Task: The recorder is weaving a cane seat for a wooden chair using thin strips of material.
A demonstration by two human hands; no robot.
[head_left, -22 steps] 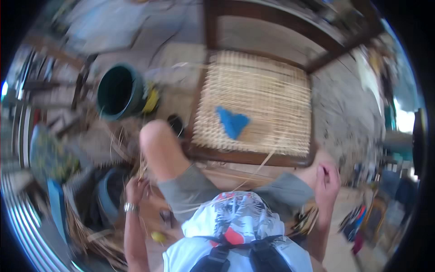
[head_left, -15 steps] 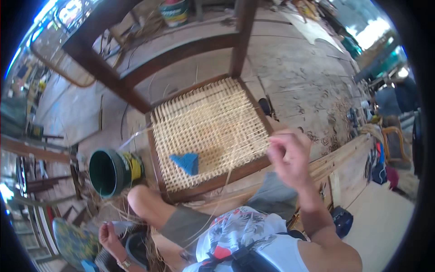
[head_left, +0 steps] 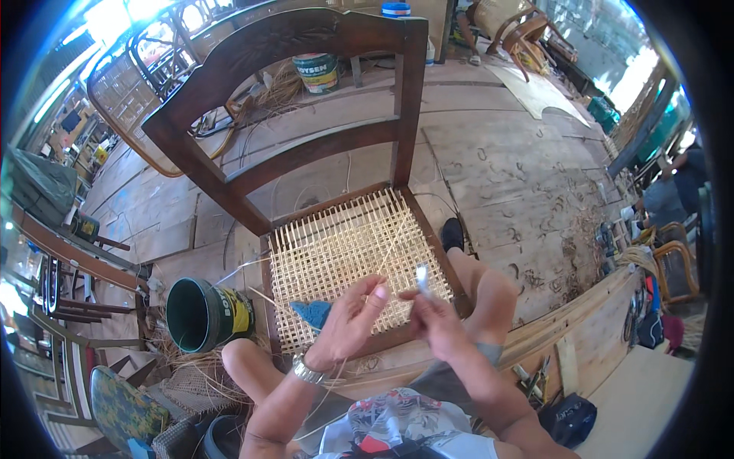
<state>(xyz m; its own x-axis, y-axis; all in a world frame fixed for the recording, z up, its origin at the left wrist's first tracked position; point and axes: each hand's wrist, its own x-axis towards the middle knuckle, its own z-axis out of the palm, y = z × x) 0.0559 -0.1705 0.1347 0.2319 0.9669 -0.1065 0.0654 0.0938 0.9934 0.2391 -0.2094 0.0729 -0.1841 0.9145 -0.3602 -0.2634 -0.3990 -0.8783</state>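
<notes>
While my left hand (head_left: 350,321) is over the six o'clock part of the woven seat (head_left: 306,252), its fingers pinch a pale strand (head_left: 394,243), which seems to run toward one o'clock. My right hand (head_left: 440,324), near four, has its fingers closed on a shiny tool (head_left: 423,280), too blurred for telling its kind. To do this well, I think I should keep the strand flat and lightly stretched, because a twist or a hard pull could crack it. The tool's tip is better kept away from the neighbouring strands and from my left thumb. One thin length also hangs below my left hand, near the watch (head_left: 309,371), and should not catch there. Between seven and eight, partly hidden by this hand, lies a blue cloth-like piece (head_left: 307,312), easy to drag by mistake. Farther out, the wooden backrest (head_left: 310,151) stands toward eleven, and the dark green bucket (head_left: 216,325) lies between eight and nine.
</notes>
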